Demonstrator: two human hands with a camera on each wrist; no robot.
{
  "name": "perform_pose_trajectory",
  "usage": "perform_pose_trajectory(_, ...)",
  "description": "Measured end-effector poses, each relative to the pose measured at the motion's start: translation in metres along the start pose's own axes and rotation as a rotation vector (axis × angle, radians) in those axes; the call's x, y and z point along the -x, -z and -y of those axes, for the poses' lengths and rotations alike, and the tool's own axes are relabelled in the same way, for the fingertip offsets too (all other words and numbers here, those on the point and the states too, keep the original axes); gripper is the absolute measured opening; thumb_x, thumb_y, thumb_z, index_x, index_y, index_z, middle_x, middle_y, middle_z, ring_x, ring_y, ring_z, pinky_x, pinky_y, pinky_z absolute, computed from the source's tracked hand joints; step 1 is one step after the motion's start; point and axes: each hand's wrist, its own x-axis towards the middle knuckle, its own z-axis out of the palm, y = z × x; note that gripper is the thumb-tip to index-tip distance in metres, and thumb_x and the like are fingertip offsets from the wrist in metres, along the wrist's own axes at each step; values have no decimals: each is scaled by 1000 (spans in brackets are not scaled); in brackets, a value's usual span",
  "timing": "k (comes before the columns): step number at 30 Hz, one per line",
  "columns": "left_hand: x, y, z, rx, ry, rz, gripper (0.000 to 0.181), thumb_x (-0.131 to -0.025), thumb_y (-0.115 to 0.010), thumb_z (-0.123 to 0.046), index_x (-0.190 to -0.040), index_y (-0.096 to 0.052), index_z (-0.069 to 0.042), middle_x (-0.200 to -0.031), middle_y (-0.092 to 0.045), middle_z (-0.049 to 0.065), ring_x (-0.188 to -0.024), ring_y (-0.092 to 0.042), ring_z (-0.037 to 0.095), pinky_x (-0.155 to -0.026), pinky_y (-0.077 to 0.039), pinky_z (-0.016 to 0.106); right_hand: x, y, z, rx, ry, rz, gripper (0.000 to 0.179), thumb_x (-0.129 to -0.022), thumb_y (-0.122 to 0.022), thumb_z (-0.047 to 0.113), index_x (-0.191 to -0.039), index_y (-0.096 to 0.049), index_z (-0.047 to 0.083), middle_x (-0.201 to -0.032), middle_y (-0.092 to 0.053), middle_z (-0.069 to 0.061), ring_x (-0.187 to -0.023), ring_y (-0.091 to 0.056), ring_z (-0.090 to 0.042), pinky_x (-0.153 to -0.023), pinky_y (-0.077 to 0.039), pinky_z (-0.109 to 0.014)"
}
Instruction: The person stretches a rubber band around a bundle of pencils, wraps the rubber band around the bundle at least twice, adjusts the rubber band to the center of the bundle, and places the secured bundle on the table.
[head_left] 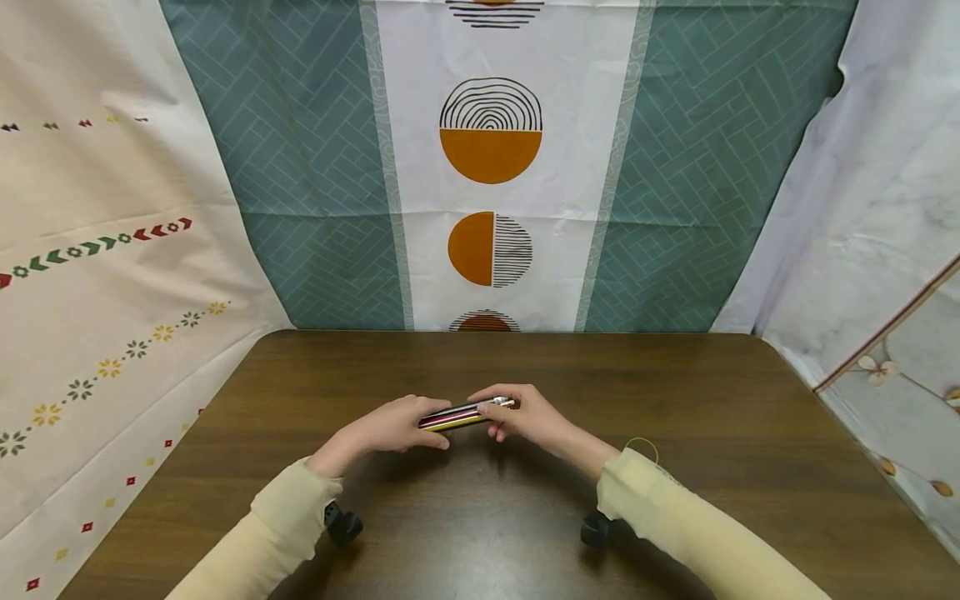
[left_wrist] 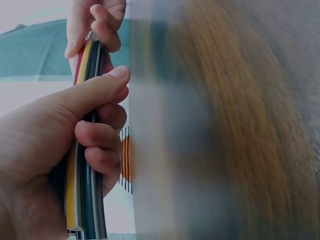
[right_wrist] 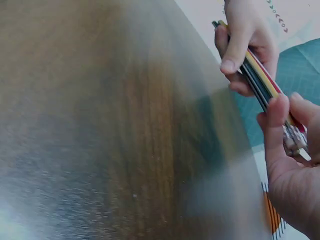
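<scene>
Bundle of pens (head_left: 459,417): held between the two hands over the middle of the counter (head_left: 480,533), lying aslant; black, yellow and dark red barrels side by side, with silvery ends toward the right
Left hand (head_left: 392,423): fingers curled round the bundle, thumb laid across it; the other ends stick out past the palm
Right hand (head_left: 531,415): pinches the silvery ends between thumb and fingers
Sleeves: pale yellow on both arms, a black wrist device under the left cuff (head_left: 296,500) and another under the right cuff (head_left: 626,483)
Yellow loop (head_left: 643,440): thin, beside the right cuff
Counter surface: dark brown wood grain, light glinting near the front
Backdrop (head_left: 315,142): teal cloth with a white central strip of orange-and-black circles
</scene>
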Motion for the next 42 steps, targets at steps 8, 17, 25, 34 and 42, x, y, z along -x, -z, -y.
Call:
perform_pose_trajectory(8,-12,-4,-10,19,5,59,28,-94,-68,-29,-112,-57,-11,-84,-56,0,-45,-47,9,-46,-45,25,11,0,-2,52,10,-114,26,-96,-65,18,-116,-61,1,-70,-54,2,-60,-49,-8,-57,-43,-21)
perform_pose_trajectory(17,-25,-10,-16,164,-30,76,20,-92,-71,-24,-100,-61,-9,-65,-65,1,-48,-63,18,-50,-55,34,28,4,6,90,59,-181,22,-96,-66,18,-111,-64,2,-69,-57,0,-59,-52,-8,-57,-46,-25)
perform_pose_trajectory(25,-35,-17,-25,68,-90,31,22,-95,-67,-29,-96,-61,-8,-71,-49,-6,-58,-45,4,-56,-39,19,38,6,6,121,53,-262,24,-96,-65,17,-113,-58,1,-73,-56,-1,-61,-52,-8,-58,-47,-24)
perform_pose_trajectory(34,-41,-26,-40,116,-28,57,29,-98,-60,-37,-87,-59,-10,-64,-45,-7,-54,-41,6,-52,-35,21,49,1,5,86,-2,-382,29,-98,-62,15,-119,-49,0,-93,-60,-14,-74,-56,-16,-69,-50,-24)
perform_pose_trajectory(42,-45,-29,-44,137,-40,76,29,-99,-60,-36,-85,-58,-10,-62,-50,-4,-46,-43,8,-46,-39,21,55,3,5,65,6,-403,31,-100,-58,14,-125,-46,0,-103,-57,-15,-82,-58,-20,-72,-49,-22)
